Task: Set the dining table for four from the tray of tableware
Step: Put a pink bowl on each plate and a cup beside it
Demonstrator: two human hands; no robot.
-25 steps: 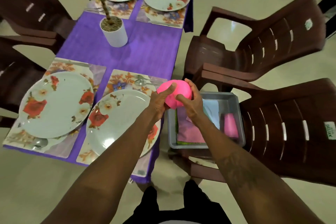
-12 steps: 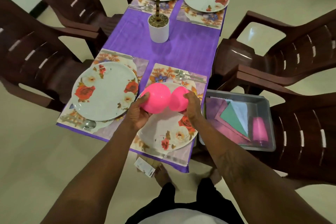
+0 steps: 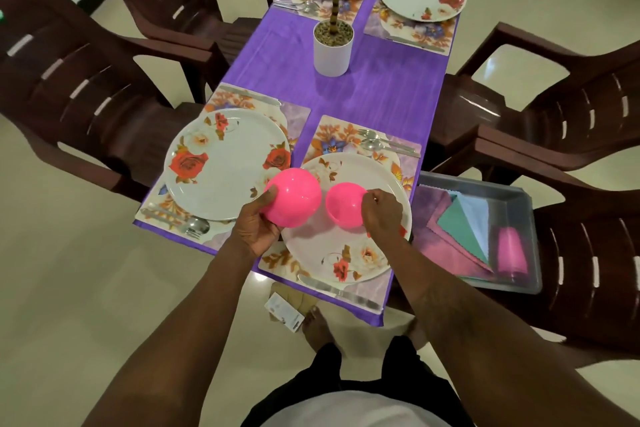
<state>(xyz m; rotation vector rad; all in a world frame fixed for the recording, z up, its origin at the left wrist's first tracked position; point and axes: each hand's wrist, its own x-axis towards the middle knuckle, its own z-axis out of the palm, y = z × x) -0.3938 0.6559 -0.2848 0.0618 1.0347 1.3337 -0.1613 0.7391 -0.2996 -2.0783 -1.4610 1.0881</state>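
Gripping one pink bowl in left hand, another in right hand, we see plates, cutlery laid; napkins, cup wait in right-edge tray.

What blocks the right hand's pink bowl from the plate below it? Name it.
Nothing visible. The right hand pinches the pink bowl over the near right plate, whose surface beneath is bare. The left hand holds the other bowl off to the left.

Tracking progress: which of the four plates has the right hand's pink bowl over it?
The near right plate, beside the grey tray; only it lies under the right hand and its pink bowl.
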